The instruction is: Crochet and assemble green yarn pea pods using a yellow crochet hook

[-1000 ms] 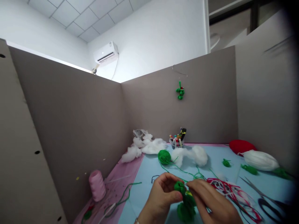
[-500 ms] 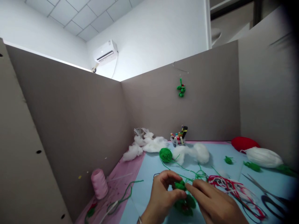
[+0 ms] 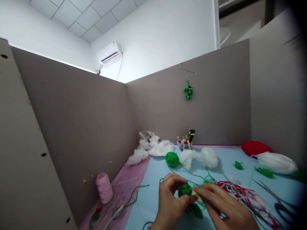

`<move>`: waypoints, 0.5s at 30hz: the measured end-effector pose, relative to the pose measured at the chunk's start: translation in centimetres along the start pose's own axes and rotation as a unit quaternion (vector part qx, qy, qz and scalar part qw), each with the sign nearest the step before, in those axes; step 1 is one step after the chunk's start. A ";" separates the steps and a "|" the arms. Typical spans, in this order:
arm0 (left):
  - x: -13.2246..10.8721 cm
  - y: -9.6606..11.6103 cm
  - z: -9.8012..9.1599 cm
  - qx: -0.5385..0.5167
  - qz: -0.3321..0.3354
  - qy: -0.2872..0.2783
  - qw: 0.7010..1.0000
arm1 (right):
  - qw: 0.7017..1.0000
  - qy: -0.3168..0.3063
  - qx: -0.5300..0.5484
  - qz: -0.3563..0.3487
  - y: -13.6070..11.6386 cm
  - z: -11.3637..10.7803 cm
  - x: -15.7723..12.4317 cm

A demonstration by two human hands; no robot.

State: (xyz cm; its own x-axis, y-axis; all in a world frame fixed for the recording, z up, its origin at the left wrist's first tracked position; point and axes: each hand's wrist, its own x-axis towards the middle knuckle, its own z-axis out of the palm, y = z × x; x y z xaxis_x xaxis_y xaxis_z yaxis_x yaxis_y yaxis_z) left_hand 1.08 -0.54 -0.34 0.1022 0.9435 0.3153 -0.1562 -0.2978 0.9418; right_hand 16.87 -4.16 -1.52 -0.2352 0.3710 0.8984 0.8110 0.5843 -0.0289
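Observation:
Low in the middle, my left hand pinches a small green crocheted piece between thumb and fingers. Beneath it hangs a leaf-like green part, with a bit of red by the thumb. My right hand has its fingers pressed together against the piece's right side. A small yellow thing shows at those fingertips, too little of it to name. Green yarn strands trail on the table behind the hands, near a green yarn ball.
White stuffing lies on the blue table cover, before a cup of tools. Red and white yarn and scissors are at right. A pink thread cone stands left. Grey partitions enclose the table.
The green piece has turned in my left hand, and its rounded top shows more. A yellow bit now appears by my right fingertips. The whole view has shifted slightly.

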 end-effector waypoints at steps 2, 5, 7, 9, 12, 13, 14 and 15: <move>-0.2 0.1 0.2 -0.009 -0.002 -0.005 1.000 | 1.000 -0.006 0.013 -0.001 -0.2 0.1 -0.1; -0.2 0.3 0.3 -0.024 -0.012 -0.004 1.000 | 0.999 -0.009 0.031 0.007 0.1 0.2 -0.2; -0.1 0.5 0.3 -0.028 -0.020 -0.006 0.999 | 0.999 -0.013 0.034 0.004 0.3 0.2 -0.3; -0.1 0.7 0.2 -0.012 -0.015 -0.008 1.000 | 0.999 -0.021 0.032 -0.003 0.4 0.2 -0.3; -0.2 0.7 0.2 0.057 0.013 -0.003 0.998 | 0.999 -0.041 0.015 -0.027 0.4 0.1 -0.5; -0.3 0.7 0.2 0.087 0.026 0.000 0.996 | 0.998 -0.049 0.004 -0.039 0.3 0.1 -0.5; -0.5 0.6 0.2 0.117 0.040 0.002 0.992 | 0.997 -0.058 -0.010 -0.052 0.3 0.1 -0.5; -0.6 0.6 0.2 0.147 0.057 0.002 0.987 | 0.996 -0.065 -0.026 -0.063 0.2 0.1 -0.5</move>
State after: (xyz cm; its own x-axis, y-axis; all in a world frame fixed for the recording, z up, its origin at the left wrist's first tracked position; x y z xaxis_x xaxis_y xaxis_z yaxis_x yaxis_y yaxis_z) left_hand 1.16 -1.35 0.03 0.0960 0.9020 0.4210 0.1258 -0.4306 0.8937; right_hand 17.14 -4.15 -2.05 -0.4023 0.3891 0.8287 0.7961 0.5956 0.1068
